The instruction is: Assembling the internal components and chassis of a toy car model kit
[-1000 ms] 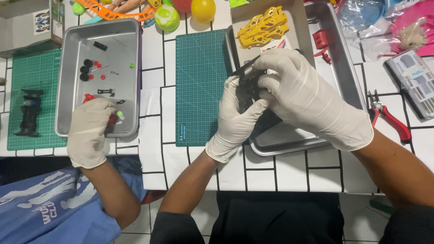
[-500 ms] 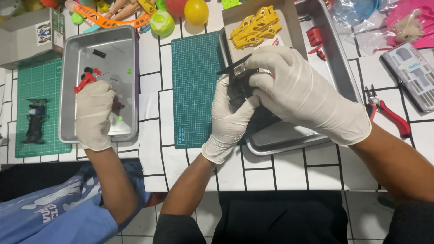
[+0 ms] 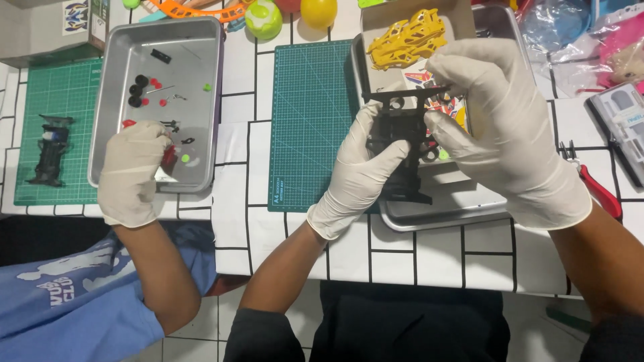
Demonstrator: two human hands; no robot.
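Both my hands wear white gloves and hold a black toy-car chassis (image 3: 400, 137) above a metal tray (image 3: 463, 208). My left hand (image 3: 359, 167) grips its left side from below. My right hand (image 3: 500, 127) pinches its top right edge. A yellow car body shell (image 3: 406, 38) lies at the tray's far end, beside a sticker sheet (image 3: 448, 100).
A co-worker's gloved hand (image 3: 132, 171) reaches into a second metal tray (image 3: 114, 60) of small black, red and green parts. Green cutting mats lie at centre (image 3: 312, 121) and left (image 3: 30, 114), the left one bearing a black chassis (image 3: 50, 149). Red pliers (image 3: 594, 188) sit on the right.
I have turned the chassis and raised it slightly between my hands. The co-worker's hand has shifted down toward the near end of the left tray.
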